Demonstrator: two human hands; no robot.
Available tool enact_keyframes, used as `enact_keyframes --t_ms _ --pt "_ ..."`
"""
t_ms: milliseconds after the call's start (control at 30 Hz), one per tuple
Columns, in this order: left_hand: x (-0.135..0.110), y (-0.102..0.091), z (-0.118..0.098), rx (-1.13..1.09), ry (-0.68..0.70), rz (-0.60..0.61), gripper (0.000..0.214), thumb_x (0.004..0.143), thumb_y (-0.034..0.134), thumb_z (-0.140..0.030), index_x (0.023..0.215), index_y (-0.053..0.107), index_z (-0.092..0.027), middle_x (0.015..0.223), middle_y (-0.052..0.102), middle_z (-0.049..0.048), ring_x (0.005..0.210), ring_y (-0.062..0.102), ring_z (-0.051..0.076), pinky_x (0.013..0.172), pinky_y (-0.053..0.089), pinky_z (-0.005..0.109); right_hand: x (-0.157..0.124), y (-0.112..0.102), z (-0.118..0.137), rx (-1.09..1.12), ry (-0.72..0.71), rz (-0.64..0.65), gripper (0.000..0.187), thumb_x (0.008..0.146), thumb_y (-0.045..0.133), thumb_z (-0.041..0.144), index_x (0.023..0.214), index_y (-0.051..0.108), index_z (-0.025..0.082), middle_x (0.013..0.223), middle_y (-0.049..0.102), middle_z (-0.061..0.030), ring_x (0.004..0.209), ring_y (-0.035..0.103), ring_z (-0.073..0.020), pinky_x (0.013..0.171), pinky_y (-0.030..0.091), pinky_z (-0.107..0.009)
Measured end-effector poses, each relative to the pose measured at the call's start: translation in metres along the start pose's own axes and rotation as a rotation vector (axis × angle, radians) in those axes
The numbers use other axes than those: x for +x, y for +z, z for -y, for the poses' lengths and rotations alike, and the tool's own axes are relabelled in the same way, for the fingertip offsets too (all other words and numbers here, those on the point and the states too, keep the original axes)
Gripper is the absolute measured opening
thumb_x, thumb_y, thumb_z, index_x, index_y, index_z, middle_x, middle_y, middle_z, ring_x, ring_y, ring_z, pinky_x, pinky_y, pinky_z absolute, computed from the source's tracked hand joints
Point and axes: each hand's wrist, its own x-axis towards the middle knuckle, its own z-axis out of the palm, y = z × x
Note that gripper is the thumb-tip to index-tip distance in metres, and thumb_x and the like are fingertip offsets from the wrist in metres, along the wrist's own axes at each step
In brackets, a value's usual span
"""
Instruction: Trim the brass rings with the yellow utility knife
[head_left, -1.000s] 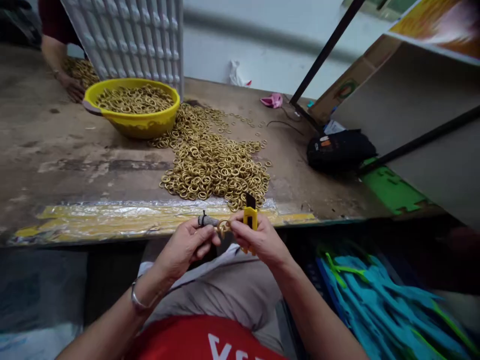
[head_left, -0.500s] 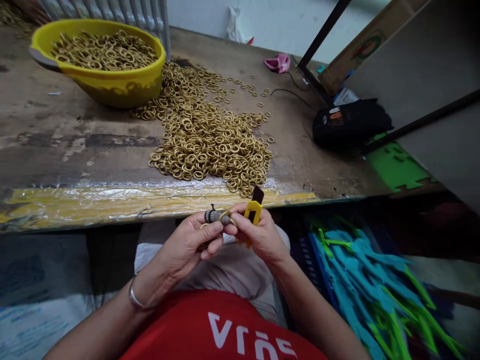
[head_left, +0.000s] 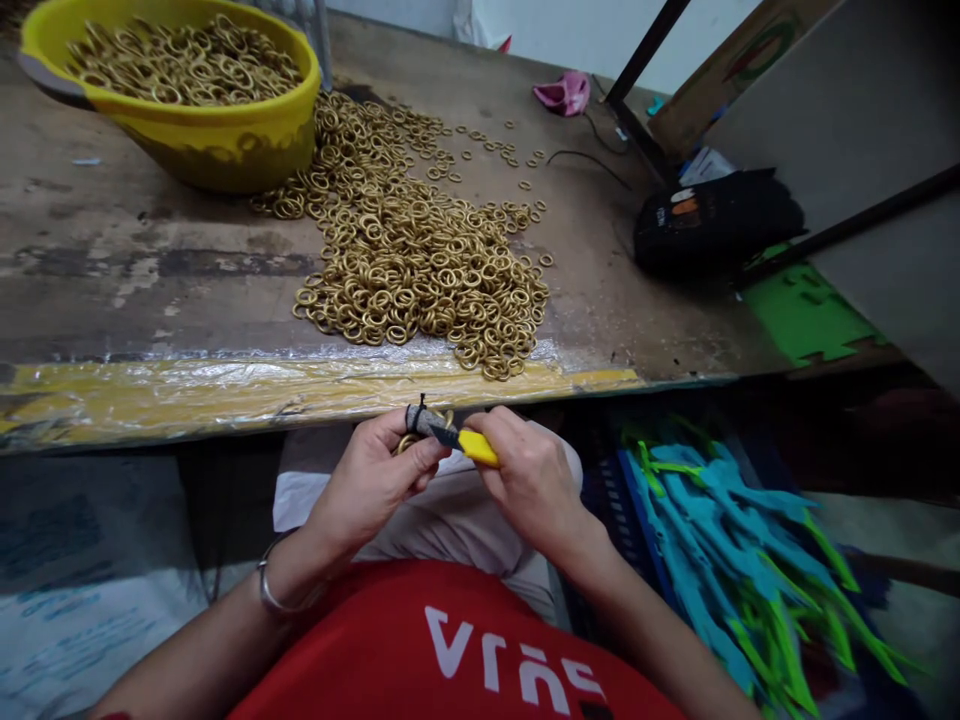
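Note:
My left hand (head_left: 375, 475) is closed on gold-coloured metal rings (head_left: 406, 443), pinched between thumb and fingers just in front of the table edge. A grey cloth finger wrap (head_left: 421, 420), tied with black cord, covers its index finger. In my closed right hand (head_left: 536, 475) is a yellow utility knife (head_left: 478, 447). Its dark blade points left and lies close against the wrapped finger and a ring; whether it touches the ring I cannot tell. A large pile of similar rings (head_left: 420, 260) spreads over the table beyond both hands.
On the table (head_left: 90, 290), a yellow tub (head_left: 225, 140) full of rings stands at back left. A black pouch (head_left: 716, 220) and a pink cloth (head_left: 562, 93) lie to the right. Below right, a blue crate (head_left: 652, 560) holds turquoise and green strips (head_left: 720, 530).
My right hand has turned the knife from pointing upward to pointing left, bringing its blade to the left fingers. The right fingers have left the ring. The view has shifted slightly.

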Motion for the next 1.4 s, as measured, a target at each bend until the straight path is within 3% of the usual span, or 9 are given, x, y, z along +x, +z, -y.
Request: enact_keyframes --t_ms 233,367,467,633,800,967,1067,1233,1400 --pt "-0.005 -0.005 -0.005 0.188 0.119 -0.004 0.019 0.084 0.067 -0.03 0.075 0.06 -0.015 0.056 0.046 -0.0054 0.049 0.036 0.006 0.044 0.029 0.018 0.011 0.005 -0.002 -0.178 0.006 0.017 0.021 0.09 0.045 0.008 0.098 0.062 0.018 0.089 0.066 -0.0058 0.069 0.058 -0.0163 0.061 0.035 -0.026" --pt "-0.017 -0.008 -0.01 0.151 0.092 0.047 0.017 0.08 0.07 -0.023 0.07 0.058 -0.015 0.057 0.046 -0.005 0.05 0.038 0.006 0.046 0.031 0.018 0.029 0.002 -0.023 -0.253 0.289 0.012 0.017 0.09 0.046 0.008 0.088 0.062 0.014 0.075 0.063 -0.0067 0.06 0.052 -0.015 0.056 0.028 -0.027" --pt "-0.021 -0.011 -0.006 0.051 0.029 0.128 0.021 0.079 0.073 -0.029 0.072 0.06 -0.015 0.059 0.047 -0.0038 0.05 0.037 0.006 0.044 0.029 0.018 0.037 -0.005 -0.026 0.201 0.277 -0.035 0.024 0.094 0.051 0.027 0.074 0.059 0.016 0.064 0.054 -0.0006 0.058 0.045 -0.0118 0.057 0.031 -0.025" --pt "-0.014 -0.016 0.008 -0.064 0.013 0.132 0.037 0.079 0.072 -0.05 0.078 0.065 -0.013 0.059 0.049 -0.0017 0.048 0.035 0.007 0.043 0.026 0.02 0.032 -0.002 0.003 1.143 0.228 0.293 0.031 0.089 0.058 0.045 0.082 0.063 0.015 0.056 0.046 0.0061 0.046 0.035 -0.0059 0.045 0.029 -0.021" --pt "-0.013 -0.019 0.014 0.046 0.018 0.052 0.029 0.078 0.076 -0.04 0.077 0.066 -0.013 0.056 0.048 -0.0028 0.049 0.036 0.006 0.044 0.027 0.019 0.023 0.014 0.013 1.481 0.418 0.247 0.03 0.077 0.073 0.04 0.088 0.064 0.015 0.055 0.052 0.006 0.041 0.035 -0.0041 0.04 0.027 -0.018" --pt "-0.012 -0.016 0.015 -0.134 -0.028 0.03 0.029 0.076 0.078 -0.034 0.092 0.061 -0.016 0.073 0.063 0.0016 0.047 0.036 0.004 0.042 0.025 0.017 0.021 0.012 0.009 1.493 0.476 0.196 0.03 0.075 0.075 0.038 0.09 0.067 0.014 0.048 0.046 0.0081 0.04 0.035 -0.0045 0.04 0.029 -0.018" --pt "-0.01 -0.013 0.011 -0.209 -0.053 0.097 0.032 0.077 0.076 -0.034 0.099 0.061 -0.016 0.076 0.063 0.0028 0.049 0.04 0.006 0.041 0.026 0.016 0.02 0.006 0.011 1.395 0.446 0.101 0.027 0.073 0.078 0.033 0.091 0.068 0.015 0.057 0.055 0.0056 0.046 0.043 -0.0054 0.045 0.036 -0.019" --pt "-0.005 -0.013 0.01 -0.217 -0.141 0.12 0.038 0.078 0.074 -0.048 0.087 0.061 -0.014 0.064 0.055 0.0005 0.053 0.046 0.009 0.042 0.028 0.016 0.021 -0.003 0.011 1.176 0.26 0.051 0.012 0.076 0.075 0.027 0.079 0.067 0.017 0.076 0.066 -0.0005 0.07 0.06 -0.0123 0.067 0.05 -0.025" --pt "-0.001 -0.014 0.012 -0.15 -0.141 0.069 0.036 0.071 0.081 -0.042 0.076 0.061 -0.013 0.054 0.043 -0.0064 0.045 0.031 0.003 0.04 0.022 0.015 0.021 -0.003 0.01 1.132 0.204 0.045 0.011 0.079 0.072 0.028 0.083 0.069 0.018 0.076 0.066 -0.0008 0.068 0.059 -0.0127 0.066 0.05 -0.026"
